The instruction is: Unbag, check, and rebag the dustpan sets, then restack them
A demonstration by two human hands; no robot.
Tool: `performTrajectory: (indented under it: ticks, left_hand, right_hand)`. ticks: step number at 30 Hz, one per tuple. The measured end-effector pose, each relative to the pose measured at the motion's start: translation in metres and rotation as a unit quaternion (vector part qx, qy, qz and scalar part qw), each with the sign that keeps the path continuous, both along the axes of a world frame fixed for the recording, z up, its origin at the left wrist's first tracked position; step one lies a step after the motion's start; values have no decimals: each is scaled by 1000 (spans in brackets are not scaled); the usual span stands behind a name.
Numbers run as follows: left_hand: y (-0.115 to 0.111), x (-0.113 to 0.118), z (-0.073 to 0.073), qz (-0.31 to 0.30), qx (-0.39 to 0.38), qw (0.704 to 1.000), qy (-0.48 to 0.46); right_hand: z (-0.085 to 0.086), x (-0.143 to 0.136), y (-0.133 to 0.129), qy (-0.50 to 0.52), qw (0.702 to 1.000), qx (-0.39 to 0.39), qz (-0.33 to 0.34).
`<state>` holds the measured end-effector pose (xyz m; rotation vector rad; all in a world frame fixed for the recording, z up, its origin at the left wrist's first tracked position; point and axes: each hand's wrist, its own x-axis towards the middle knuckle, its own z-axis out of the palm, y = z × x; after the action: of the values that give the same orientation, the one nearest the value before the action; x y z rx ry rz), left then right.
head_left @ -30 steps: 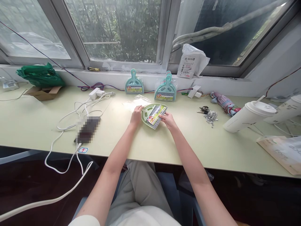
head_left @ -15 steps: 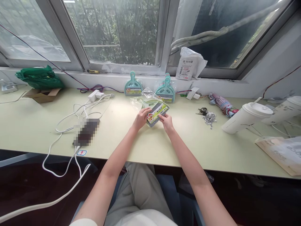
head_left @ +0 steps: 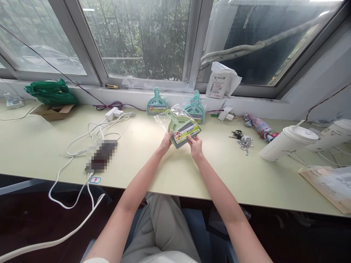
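Note:
Between both hands is a small green dustpan and brush set (head_left: pixel 181 126) in a clear plastic bag, with a printed label across its grey bristles. My left hand (head_left: pixel 166 142) grips its left edge, the fingers partly behind it. My right hand (head_left: pixel 195 145) pinches the lower right edge, thumb on the front. The set is tilted, its handle pointing up and left. Behind it, a teal dustpan set (head_left: pixel 157 102) leans against the wall. A stack of similar teal sets (head_left: pixel 195 106) leans farther right, partly covered by the held one.
White cables (head_left: pixel 79 149) and a blurred dark device (head_left: pixel 101 156) lie left. Keys (head_left: pixel 241 140), a folded umbrella (head_left: pixel 260 127) and a lidded white cup (head_left: pixel 287 142) are at right. A green bag (head_left: pixel 51 91) sits on a cardboard box (head_left: pixel 55 112). The table's front edge is near my lap.
My left hand has shifted from the label's front to the set's left edge. The set is turned more upright and faces me more. The view has tilted slightly.

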<state>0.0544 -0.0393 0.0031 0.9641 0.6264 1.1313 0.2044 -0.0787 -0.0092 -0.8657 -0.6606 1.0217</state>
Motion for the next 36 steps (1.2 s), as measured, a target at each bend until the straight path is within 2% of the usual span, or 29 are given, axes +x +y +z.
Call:
performTrajectory:
  ticks: [4,10,13,16,22,25,28,30,32,34,36]
  left_hand:
    - [-12,7,3,-65,14,998,15]
    - [-13,-1,5,-73,53,994,58]
    - [-18,0,6,-110,54,988,97]
    - [-24,6,6,-150,58,983,92]
    - [-24,6,6,-148,75,979,121]
    - [-26,2,9,-210,75,965,139]
    - [-28,3,13,-259,54,958,110]
    - [-26,6,15,-227,50,971,46]
    - [-22,6,19,-153,60,986,-20]
    - [-17,2,22,-91,62,992,-56]
    - [-14,-5,25,-65,50,995,-56]
  right_hand:
    - [0,3,1,9,1000,14,-26]
    - [6,7,1,-1,1000,11,6]
    - [11,12,0,-10,1000,19,2]
    - [14,14,-1,-10,999,40,-28]
    - [15,10,-4,-21,998,32,-49]
    - [18,11,-6,-18,998,35,-54]
    - [23,13,-7,-6,996,47,-78]
    - [23,15,-6,0,996,42,-81]
    - [21,15,-5,5,998,26,-58]
    - [18,13,-2,9,1000,3,2]
    - [15,11,0,9,997,-21,69]
